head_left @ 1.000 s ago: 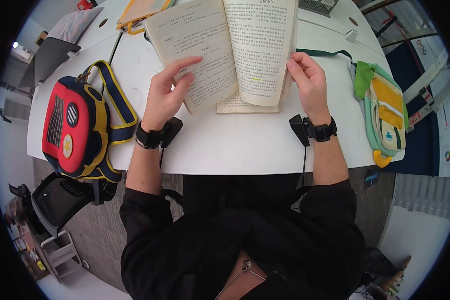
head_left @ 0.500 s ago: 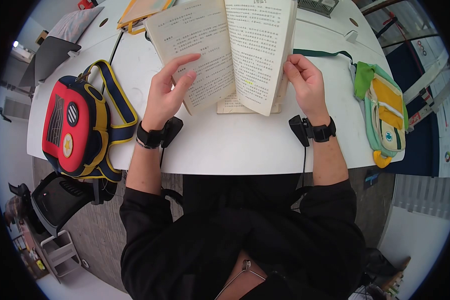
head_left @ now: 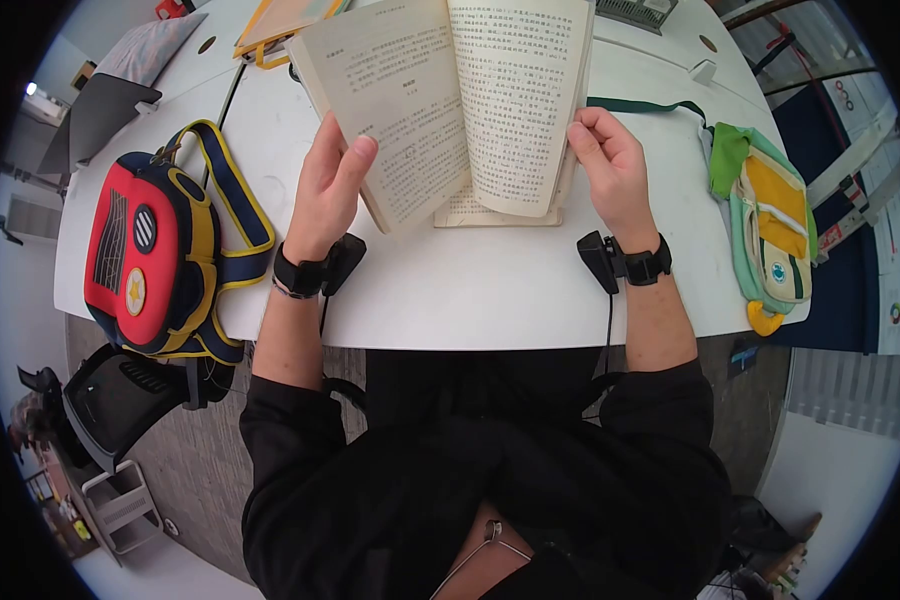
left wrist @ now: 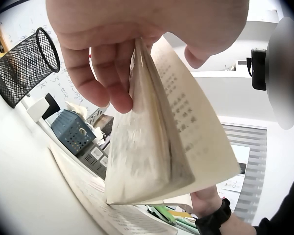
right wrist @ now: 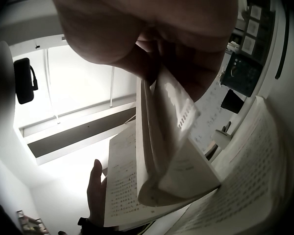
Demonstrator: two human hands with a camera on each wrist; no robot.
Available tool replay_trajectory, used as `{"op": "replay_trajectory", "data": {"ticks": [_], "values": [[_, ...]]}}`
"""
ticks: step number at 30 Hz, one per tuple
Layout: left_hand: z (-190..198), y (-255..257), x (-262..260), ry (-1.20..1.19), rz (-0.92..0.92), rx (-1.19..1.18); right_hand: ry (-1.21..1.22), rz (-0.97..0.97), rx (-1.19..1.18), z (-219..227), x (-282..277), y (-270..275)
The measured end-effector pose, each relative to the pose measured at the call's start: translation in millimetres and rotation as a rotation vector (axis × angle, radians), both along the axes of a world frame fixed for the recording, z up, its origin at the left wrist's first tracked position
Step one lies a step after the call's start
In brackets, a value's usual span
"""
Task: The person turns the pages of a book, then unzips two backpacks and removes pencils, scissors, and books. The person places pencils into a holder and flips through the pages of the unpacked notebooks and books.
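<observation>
An open book with printed pages is held up over the table, its halves spread in a V. At its left edge, my left hand grips the left half, thumb upright by the page margin. Fingers of that hand lie behind the pages in the left wrist view. My right hand pinches the right half at its outer edge, the thumb in front. In the right wrist view, page corners bend below this hand. Under the raised book lies another stack of printed pages, partly hidden.
A red and navy backpack stands on the white table at left. On the right lies a green and yellow bag, its dark strap reaching toward the book. An orange-edged folder and a grey basket sit at the back.
My left thumb and index finger have drawn back from over the left page to its outer edge. Pages have turned, and different text shows on both sides. My right hand has shifted slightly left.
</observation>
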State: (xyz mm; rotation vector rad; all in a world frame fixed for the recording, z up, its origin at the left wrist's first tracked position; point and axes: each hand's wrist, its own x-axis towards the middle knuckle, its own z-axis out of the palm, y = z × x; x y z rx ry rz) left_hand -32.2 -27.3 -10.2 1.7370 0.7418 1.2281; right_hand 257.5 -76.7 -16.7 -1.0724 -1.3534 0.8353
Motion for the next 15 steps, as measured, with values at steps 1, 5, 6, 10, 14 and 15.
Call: {"op": "replay_trajectory", "data": {"ticks": [1,5,6,10,14,15], "values": [[1.5,-1.0,0.9,-0.002,0.025,-0.045,0.000,0.000,0.000,0.0,0.0,0.0],[-0.2,1.2,-1.7,-0.006,0.040,-0.104,0.014,0.000,0.001,0.7,-0.6,-0.2],[-2.2,2.9,-2.8,-0.017,0.038,-0.123,0.015,-0.002,0.002,1.2,-0.8,-0.2],[-2.4,3.0,-2.2,-0.038,0.049,-0.138,0.026,0.003,-0.009,1.5,0.0,0.1],[-2.4,3.0,-3.3,-0.004,0.070,-0.115,0.021,-0.008,-0.006,0.9,-0.1,0.4],[-2.4,3.1,-3.3,0.014,0.075,-0.101,0.022,-0.008,-0.005,0.7,0.0,0.6]]}}
